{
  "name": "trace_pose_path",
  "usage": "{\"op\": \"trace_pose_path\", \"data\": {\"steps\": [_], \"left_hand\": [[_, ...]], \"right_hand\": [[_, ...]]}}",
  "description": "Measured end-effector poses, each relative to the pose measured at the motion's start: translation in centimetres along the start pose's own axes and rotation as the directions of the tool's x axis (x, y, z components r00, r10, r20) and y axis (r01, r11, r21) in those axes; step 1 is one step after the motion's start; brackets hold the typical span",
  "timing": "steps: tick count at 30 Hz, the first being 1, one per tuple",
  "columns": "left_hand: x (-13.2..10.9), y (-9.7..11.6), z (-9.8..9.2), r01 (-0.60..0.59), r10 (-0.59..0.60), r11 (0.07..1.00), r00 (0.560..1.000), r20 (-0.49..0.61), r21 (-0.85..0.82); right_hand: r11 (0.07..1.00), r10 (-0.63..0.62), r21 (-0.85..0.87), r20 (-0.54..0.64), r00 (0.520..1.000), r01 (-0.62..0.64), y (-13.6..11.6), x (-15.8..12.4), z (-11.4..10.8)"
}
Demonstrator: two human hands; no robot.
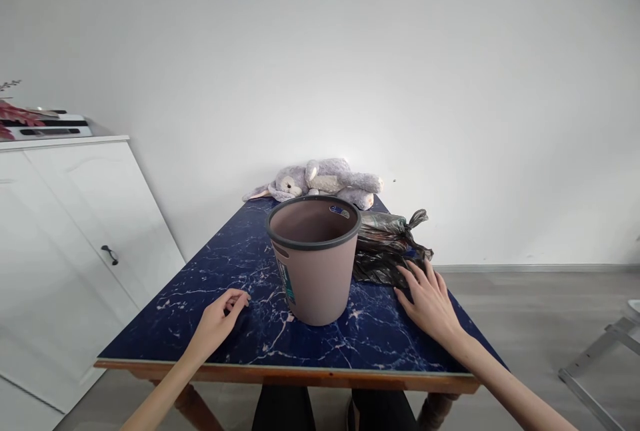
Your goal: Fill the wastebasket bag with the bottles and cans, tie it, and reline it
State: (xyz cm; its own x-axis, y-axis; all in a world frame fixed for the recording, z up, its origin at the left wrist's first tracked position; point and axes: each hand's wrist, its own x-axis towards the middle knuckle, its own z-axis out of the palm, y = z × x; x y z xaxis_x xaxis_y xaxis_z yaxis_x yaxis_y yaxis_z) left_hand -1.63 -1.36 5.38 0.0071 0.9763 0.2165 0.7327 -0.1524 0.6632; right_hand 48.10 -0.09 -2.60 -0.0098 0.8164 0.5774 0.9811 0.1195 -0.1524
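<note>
A brownish-mauve trash can (320, 281) with a dark grey rim stands upright on the blue marble-patterned table (225, 251). Its visible inner wall is bare, but the bottom is hidden from me. To its left, my left hand (223, 311) rests at the table with fingers curled in and nothing seen in them. On the other side, a knotted black plastic garbage bag (383, 254) lies partly behind the can, with colored contents faintly showing through. My right hand (431, 301) reaches to the bag's near right edge, fingers spread and the tips at the plastic.
A grey plush rabbit (325, 179) lies at the table's far end against the white wall. White cabinets (95, 218) stand at left, with a white device (55, 126) on top. A metal frame (600, 351) stands on the floor at right.
</note>
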Motion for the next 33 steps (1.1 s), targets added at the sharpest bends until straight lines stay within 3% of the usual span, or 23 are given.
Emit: {"op": "trace_pose_path", "data": {"steps": [5, 10, 13, 16, 21, 24, 28, 30, 33], "left_hand": [[0.1, -0.3, 0.0, 0.025, -0.025, 1.000, 1.000, 0.005, 0.007], [0.1, -0.2, -0.1, 0.012, -0.012, 1.000, 1.000, 0.000, 0.016], [0.1, -0.2, 0.0, 0.005, -0.005, 1.000, 1.000, 0.000, 0.015], [0.2, -0.6, 0.0, 0.008, -0.008, 1.000, 1.000, 0.011, 0.016], [0.4, -1.3, 0.2, 0.015, -0.015, 1.000, 1.000, 0.018, 0.015], [0.4, -1.1, 0.2, 0.013, -0.013, 1.000, 1.000, 0.020, 0.018], [0.3, -0.5, 0.1, 0.020, -0.020, 0.999, 1.000, 0.022, 0.029], [0.3, -0.2, 0.0, 0.019, -0.020, 0.999, 1.000, 0.017, 0.036], [0.2, 0.3, -0.1, 0.020, -0.021, 0.999, 1.000, 0.016, 0.038]], "right_hand": [[0.999, -0.051, -0.009, 0.042, 0.998, 0.051, 0.0, 0.4, -0.8], [0.985, -0.131, 0.123, 0.079, 0.988, 0.121, -1.4, -1.3, -4.2], [0.954, -0.054, 0.299, 0.066, 0.996, 0.032, -1.2, -1.6, -5.6], [0.942, 0.096, 0.322, 0.009, 0.995, -0.094, 0.5, -0.7, -5.5], [0.921, 0.139, 0.324, 0.248, 0.959, -0.217, 2.8, 0.7, -4.7], [0.934, 0.025, 0.338, 0.259, 0.966, -0.114, 2.0, 0.2, -5.5], [0.944, -0.144, 0.313, 0.116, 0.983, 0.101, -0.6, -2.1, -8.1], [0.934, -0.229, 0.298, 0.073, 0.971, 0.198, -1.9, -3.5, -9.7], [0.876, -0.359, 0.392, 0.143, 0.922, 0.281, -3.3, -5.3, -11.7]]}}
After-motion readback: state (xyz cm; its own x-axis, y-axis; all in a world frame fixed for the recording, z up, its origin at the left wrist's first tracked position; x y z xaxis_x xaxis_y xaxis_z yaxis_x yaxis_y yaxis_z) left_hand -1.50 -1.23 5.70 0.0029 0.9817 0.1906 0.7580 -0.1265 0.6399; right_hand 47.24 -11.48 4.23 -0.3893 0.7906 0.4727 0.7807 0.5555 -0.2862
